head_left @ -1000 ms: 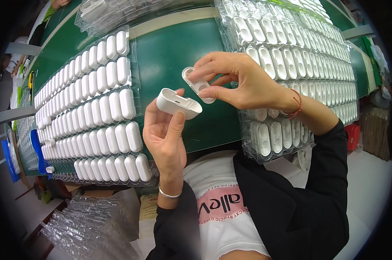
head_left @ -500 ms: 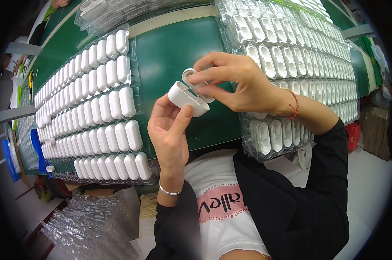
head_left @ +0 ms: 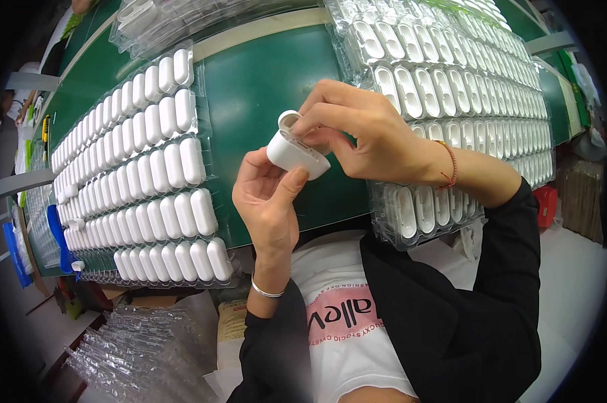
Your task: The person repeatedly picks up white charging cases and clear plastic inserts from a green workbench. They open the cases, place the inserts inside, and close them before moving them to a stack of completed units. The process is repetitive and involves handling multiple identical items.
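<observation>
My left hand [head_left: 268, 201] grips a white earbud case body [head_left: 294, 157], its thumb along the near side and fingers behind. The case is tilted, its opening facing up and to the right. At the rim sits a small rounded white lid [head_left: 288, 121], pinched by my right hand [head_left: 377, 131]. The right fingertips reach over the case opening and hide much of its inside, so I cannot tell whether lid and body are joined. Both hands are held above the green tabletop [head_left: 263, 80].
On the left, a clear tray holds rows of white case bodies [head_left: 165, 164]. Hollow white lids [head_left: 424, 91] fill clear trays on the right, partly under my right forearm. More clear trays [head_left: 162, 27] are stacked at the back. A blue tool [head_left: 60, 242] lies at the left edge.
The case body has turned in my left hand, showing more of its side. The lid has come closer to the rim, and my right fingers have moved down over the opening.
</observation>
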The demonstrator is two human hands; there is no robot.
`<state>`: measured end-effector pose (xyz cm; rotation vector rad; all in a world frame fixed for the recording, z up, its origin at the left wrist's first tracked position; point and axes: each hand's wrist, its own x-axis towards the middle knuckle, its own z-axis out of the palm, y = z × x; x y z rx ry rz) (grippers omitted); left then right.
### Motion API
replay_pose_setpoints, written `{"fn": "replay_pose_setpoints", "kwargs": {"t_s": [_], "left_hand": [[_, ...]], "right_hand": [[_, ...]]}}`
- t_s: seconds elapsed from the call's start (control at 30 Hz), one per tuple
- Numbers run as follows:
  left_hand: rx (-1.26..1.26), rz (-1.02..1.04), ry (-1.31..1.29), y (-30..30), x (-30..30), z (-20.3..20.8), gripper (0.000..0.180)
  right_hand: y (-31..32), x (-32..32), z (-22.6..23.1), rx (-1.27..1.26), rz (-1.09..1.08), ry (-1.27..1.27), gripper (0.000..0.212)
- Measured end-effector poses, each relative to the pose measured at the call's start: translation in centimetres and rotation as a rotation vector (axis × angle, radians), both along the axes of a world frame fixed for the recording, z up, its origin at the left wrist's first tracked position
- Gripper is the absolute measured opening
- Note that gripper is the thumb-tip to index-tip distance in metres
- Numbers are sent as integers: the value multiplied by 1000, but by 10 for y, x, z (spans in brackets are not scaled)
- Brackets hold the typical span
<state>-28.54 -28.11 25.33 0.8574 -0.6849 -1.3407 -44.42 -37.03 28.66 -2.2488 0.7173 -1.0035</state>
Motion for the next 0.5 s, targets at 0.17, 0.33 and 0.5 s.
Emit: {"fn": "replay_pose_setpoints", "kwargs": {"t_s": [0.17, 0.33, 0.5], "left_hand": [[-6, -67, 94, 3, 9, -2, 50], [10, -36, 103, 4, 6, -4, 54], [21, -29, 103, 3, 1, -4, 50]], "right_hand": [[4, -1, 8, 79, 30, 5, 20], [-1, -2, 7, 152, 88, -41, 17], [-4, -2, 10, 164, 69, -6, 25]]}}
